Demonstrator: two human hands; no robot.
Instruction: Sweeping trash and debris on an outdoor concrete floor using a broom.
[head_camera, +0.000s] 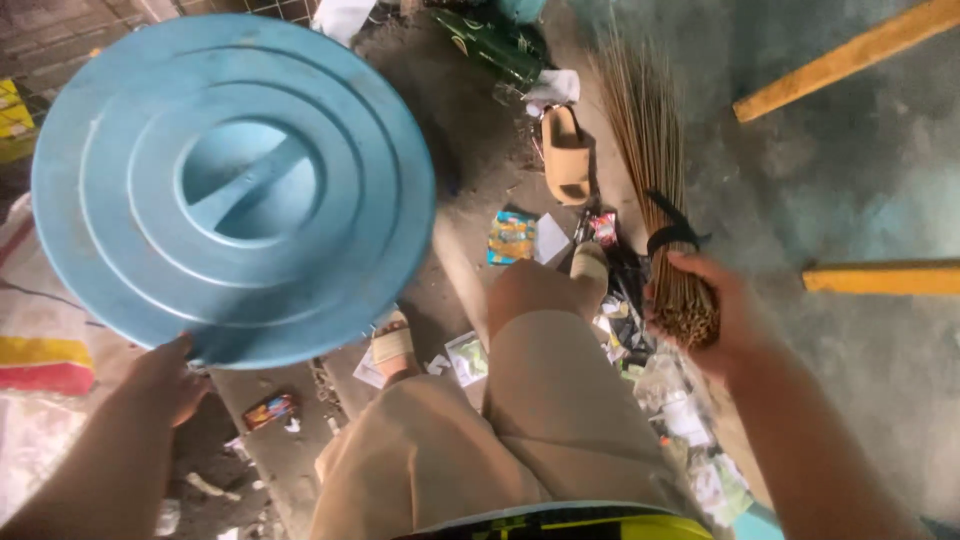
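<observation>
While the right hand (715, 315) keeps its fingers clamped around the bound butt of a stick broom (655, 180), whose bristles fan out over the concrete floor (850, 170), the left hand (165, 380) grips the near rim of a round blue plastic lid (232, 185) held up at the left. Litter wrappers (512, 237) and a tan slipper (566, 152) lie beyond the person's knees.

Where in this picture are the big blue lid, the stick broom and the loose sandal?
blue lid (235, 185), head view: on its recessed centre handle.
stick broom (650, 150), head view: on the spread bristles above the black tie.
loose sandal (566, 155), head view: on its strap.
</observation>
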